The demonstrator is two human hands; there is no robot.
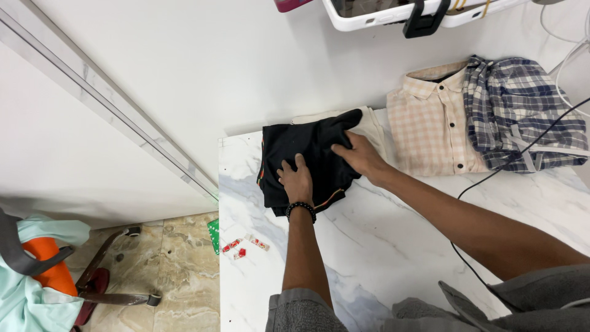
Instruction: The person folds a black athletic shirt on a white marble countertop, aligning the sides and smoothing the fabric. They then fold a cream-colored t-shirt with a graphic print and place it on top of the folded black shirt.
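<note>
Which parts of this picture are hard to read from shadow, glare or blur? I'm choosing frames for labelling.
Head view: light is even and the focus sharp, with no glare on the marble table. The black garment loses its folds in its own darkness. Soft shadows sit under the left hand and right hand. The straight wall trim bows slightly near the left edge.

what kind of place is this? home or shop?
Probably a home laundry or folding corner, though I can't be sure. Both hands, left hand and right hand, press a folded black garment on a marble-look table, beside a folded peach checked shirt and a blue plaid shirt.
</note>
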